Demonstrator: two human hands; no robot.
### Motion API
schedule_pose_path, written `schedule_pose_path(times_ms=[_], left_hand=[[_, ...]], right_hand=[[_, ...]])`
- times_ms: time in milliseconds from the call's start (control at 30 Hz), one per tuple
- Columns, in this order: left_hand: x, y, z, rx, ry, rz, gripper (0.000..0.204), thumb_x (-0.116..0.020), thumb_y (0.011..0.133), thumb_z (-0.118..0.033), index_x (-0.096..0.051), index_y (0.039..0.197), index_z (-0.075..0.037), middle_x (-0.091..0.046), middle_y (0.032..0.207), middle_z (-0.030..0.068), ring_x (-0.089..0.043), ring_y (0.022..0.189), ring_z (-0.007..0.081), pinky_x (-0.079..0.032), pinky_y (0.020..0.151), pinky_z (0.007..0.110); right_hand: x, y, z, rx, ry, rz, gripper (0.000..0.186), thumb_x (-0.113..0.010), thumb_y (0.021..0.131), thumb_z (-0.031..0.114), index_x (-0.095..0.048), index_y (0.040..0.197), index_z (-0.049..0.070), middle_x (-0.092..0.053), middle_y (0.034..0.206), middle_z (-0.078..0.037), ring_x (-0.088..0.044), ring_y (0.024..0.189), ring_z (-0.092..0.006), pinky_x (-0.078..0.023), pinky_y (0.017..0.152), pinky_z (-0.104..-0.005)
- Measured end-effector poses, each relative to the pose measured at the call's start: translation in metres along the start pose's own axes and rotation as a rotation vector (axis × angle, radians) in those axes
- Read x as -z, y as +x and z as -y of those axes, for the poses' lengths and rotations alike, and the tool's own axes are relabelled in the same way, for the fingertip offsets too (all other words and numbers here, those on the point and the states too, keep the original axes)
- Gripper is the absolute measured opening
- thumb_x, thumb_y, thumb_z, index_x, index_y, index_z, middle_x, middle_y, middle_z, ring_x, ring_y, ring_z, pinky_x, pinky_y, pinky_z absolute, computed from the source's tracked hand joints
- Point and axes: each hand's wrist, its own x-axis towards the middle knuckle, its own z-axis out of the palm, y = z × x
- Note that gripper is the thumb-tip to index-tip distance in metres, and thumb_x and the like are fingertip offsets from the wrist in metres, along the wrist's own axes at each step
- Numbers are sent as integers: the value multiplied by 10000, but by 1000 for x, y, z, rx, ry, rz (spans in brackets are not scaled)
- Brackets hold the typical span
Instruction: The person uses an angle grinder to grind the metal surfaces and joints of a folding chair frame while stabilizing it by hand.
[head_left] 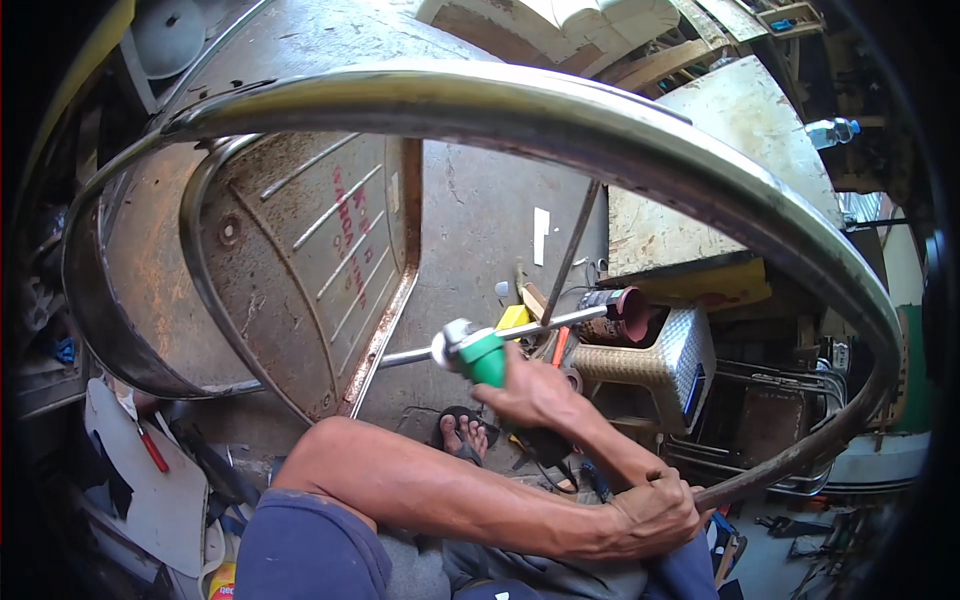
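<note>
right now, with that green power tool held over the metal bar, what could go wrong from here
The green power tool is in the right grip alone, so it could skid or kick against the metal bar.

Bare toes show on the foot below, which might be hurt if the tool dropped.

The left grip holds the large curved frame near one side, so the frame may twist or swing.
</note>
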Motion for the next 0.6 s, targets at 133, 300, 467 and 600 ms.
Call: schedule_pose_path(times_ms=[133,300,467,600], left_hand=[[58,-9,29,-4,56,-88,359,-506,936,-201,-646,1134,64,-629,703,97,-587,561,224,-432,483,418],[22,-5,8,28,62,-65,336,-515,934,-190,-649,1123,53,-618,671,73,-590,554,211,-415,476,413],[43,-4,14,11,-4,-6,340,-526,931,-188,-646,1139,52,-617,650,48,-588,541,202,-405,470,401],[46,-5,20,32,-2,-29,339,-542,927,-190,-653,1139,51,-621,634,32,-585,526,199,-406,467,392]], right_hand=[[2,-3,13,69,6,21,843,-654,872,541,-382,1362,-88,-677,1057,-388,-700,991,-498,-542,892,-538],[28,2,-32,-151,111,-76,961,-649,836,575,-391,1379,-175,-675,1129,-374,-694,1064,-462,-539,946,-494],[26,-5,-65,-239,138,-195,956,-696,799,591,-449,1387,-122,-646,1231,-361,-645,1176,-457,-494,1008,-479],[14,-19,-78,-235,187,-213,977,-695,799,588,-398,1408,-116,-642,1212,-382,-636,1168,-495,-494,1005,-501]])
